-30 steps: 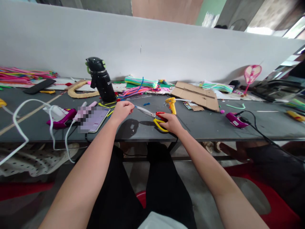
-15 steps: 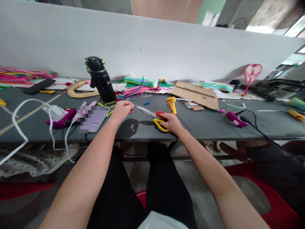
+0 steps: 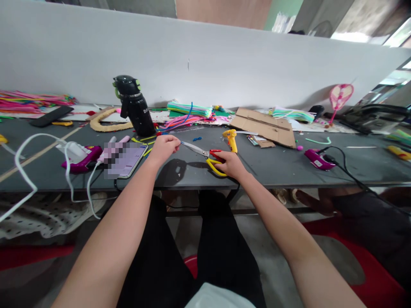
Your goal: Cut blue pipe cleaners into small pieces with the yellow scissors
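My right hand (image 3: 233,164) is closed on the handles of a pair of scissors (image 3: 198,149), one loop red and the other yellow, with the blades pointing left. My left hand (image 3: 166,149) pinches a short blue pipe cleaner (image 3: 182,142), most of it hidden by the fingers. The blade tips meet its end right beside my fingertips. Small blue snippets (image 3: 197,138) lie on the table just beyond the blades. A yellow glue gun (image 3: 230,140) rests behind my right hand.
A black bottle (image 3: 138,112) stands behind my left hand, near a phone (image 3: 131,160) and a purple power socket (image 3: 84,159) with white cables. Pipe cleaner bundles (image 3: 189,108) and cardboard (image 3: 261,127) lie along the partition. Another purple socket (image 3: 319,160) sits at right.
The hands, scissors and blue piece keep nearly the same position. The whole view has shifted very slightly.
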Available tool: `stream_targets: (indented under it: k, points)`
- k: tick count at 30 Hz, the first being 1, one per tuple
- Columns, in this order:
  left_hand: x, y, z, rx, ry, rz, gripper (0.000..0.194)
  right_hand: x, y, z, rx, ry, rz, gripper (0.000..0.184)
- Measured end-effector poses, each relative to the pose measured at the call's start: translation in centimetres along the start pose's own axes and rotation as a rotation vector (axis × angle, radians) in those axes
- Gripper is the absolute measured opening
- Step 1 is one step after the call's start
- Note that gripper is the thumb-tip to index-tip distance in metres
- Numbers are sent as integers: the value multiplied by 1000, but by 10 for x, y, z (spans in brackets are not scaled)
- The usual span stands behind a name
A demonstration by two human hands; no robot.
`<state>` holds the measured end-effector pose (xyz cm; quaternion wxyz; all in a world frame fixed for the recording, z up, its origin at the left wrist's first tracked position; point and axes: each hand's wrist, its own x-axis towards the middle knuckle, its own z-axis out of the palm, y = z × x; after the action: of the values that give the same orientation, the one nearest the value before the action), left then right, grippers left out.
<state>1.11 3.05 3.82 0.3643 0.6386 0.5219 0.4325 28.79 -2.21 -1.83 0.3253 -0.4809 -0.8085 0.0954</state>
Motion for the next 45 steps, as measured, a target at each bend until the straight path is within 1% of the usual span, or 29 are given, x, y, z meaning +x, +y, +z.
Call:
stream_targets:
  k: [10,16,19,22,25,33,45]
  points:
    - [2,-1,1,-37,-5,-8,16,0,2,1,-35,7,-1,14]
    - [1,0,0,-14,10,9,18,-1,0,1,-71,31,21,12]
    - [-1,3,0,-11,25,11,20,0,-3,0,-77,50,36,19]
    - [-2,4,0,-36,38,-2,20,0,-5,1,-79,41,42,26]
    - [-3,3,0,-46,39,-4,22,0,-4,2,-72,25,40,28]
    - [-2,2,0,-48,64,-14,21,-1,-1,2,-41,45,55,26]
    - [0,-1,2,-59,42,-13,21,-1,1,2,13,23,52,19]
